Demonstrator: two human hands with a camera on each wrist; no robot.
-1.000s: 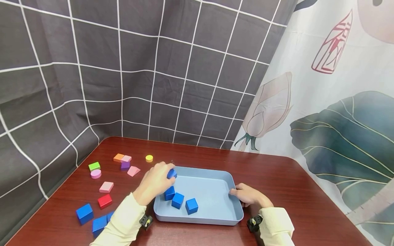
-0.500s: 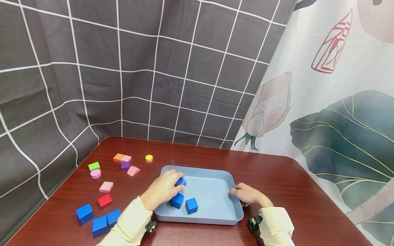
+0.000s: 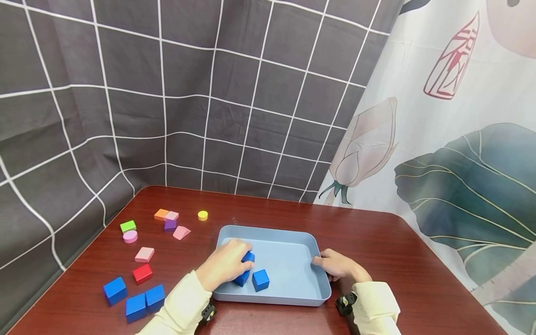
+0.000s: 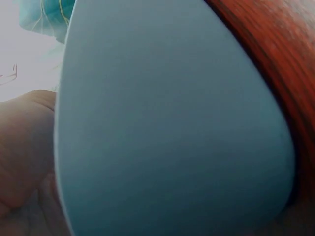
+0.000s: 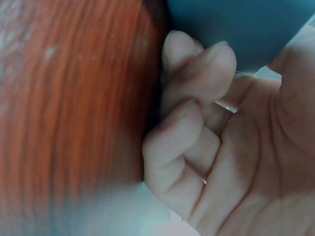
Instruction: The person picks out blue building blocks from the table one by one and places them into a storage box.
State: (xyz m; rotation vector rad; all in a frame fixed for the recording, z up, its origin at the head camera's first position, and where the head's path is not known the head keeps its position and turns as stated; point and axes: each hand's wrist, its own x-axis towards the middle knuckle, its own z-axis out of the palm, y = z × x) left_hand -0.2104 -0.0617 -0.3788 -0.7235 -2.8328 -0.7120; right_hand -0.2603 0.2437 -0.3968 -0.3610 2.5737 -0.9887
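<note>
The left hand (image 3: pixel 225 264), lower centre, holds a blue cube (image 3: pixel 250 257) — now nearer matching blue cubes (image 3: pixel 261 280), apparently bunching them — while the right hand (image 3: pixel 340 265) grips a pale-blue rectangular tray (image 3: pixel 284 246).

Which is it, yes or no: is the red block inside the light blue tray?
No, the red block lies on the wood-grain table, left of the light blue tray.

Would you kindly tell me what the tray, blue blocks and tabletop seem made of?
Tray: probably matte plastic, from its smooth rounded walls. Blue blocks: painted wood or plastic; even colour, slight sheen. Tabletop: perhaps glossy wood or laminate, from its reddish grain.
</note>
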